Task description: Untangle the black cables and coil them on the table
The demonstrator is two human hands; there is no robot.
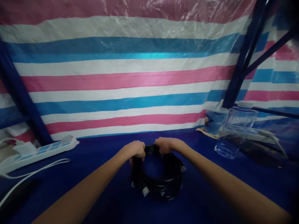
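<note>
A coil of black cable (161, 183) lies on the blue table top (112, 199) in front of me. Metal-ended connectors stick out of it, one USB plug (145, 191) at the lower left and another connector (182, 168) on the right side. My left hand (137, 150) is closed around the coil's upper left part, fingers curled over the loops. On its upper right part, my right hand (164, 145) grips the coil too, with its fingertips partly hidden behind the cable. Between the hands, the far loops of the coil show.
At left stands a white power strip (56, 148) with a plugged-in adapter and white cables (35, 172); a dark object (21, 193) lies below. At right are a clear bottle (230, 143), a cup (213, 119) and another white strip (259, 135). Striped sheeting (130, 82) hangs behind.
</note>
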